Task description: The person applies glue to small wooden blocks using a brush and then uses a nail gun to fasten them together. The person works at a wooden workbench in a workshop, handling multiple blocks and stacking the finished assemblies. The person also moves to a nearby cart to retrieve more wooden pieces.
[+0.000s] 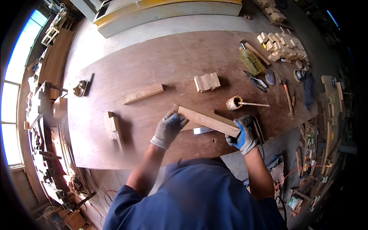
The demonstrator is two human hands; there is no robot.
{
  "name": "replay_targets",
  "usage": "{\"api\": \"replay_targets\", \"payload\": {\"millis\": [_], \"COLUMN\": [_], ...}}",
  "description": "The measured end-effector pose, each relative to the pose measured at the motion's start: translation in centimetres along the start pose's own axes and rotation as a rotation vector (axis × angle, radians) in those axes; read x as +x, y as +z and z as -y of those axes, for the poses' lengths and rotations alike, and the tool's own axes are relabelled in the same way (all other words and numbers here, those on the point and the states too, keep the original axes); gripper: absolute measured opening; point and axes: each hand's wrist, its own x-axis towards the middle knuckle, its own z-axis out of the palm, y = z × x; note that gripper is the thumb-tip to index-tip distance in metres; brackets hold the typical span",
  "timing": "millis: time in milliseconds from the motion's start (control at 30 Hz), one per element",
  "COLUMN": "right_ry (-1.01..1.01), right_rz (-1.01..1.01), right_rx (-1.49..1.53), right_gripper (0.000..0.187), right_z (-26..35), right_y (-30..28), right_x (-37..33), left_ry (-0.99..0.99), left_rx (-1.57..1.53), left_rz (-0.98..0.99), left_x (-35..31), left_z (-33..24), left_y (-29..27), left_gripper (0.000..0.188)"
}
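Observation:
Between my two gloved hands I hold a squared wooden bar, pale brown (209, 120), tilted with its right end nearer me. My left hand (168, 128) is closed on its left end. My right hand (244, 137), its glove blue on the palm side, grips the right end. Under the bar, another wooden piece (188, 125) lies partly hidden on the bench. Just beyond the right hand stands a crusted pot (233, 102) with a thin stick (255, 104) leaning out of it. A dark metal tool (258, 128) is beside the right hand, partly covered.
The broad wooden workbench (172, 57) carries a wooden bar (143, 94), notched blocks (207, 82) and an upright-looking wooden piece (114, 128). Toward the far right are stacked blocks (283, 46), a yellowish bottle (252, 61), pliers (256, 81) and a hammer (287, 96). A dark tool (89, 84) lies far left.

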Motion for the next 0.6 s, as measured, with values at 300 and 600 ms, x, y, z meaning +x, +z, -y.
{"api": "replay_targets", "payload": {"millis": [300,600], "right_ry": [-0.301,-0.498], "right_rz": [-0.046,-0.085], "right_rx": [-0.668,-0.898], "right_gripper": [0.062,0.064], "right_z": [1.4,0.8], "right_y": [6.9,6.2], "right_x": [-1.6,0.3], "left_ry": [0.017,0.015], "left_rx": [0.038,0.153], "left_rz": [-0.068,-0.056], "left_x": [-1.7,-2.2], "left_z": [-3.2,-4.1], "left_y": [1.6,0.1], "left_gripper": [0.052,0.062]}}
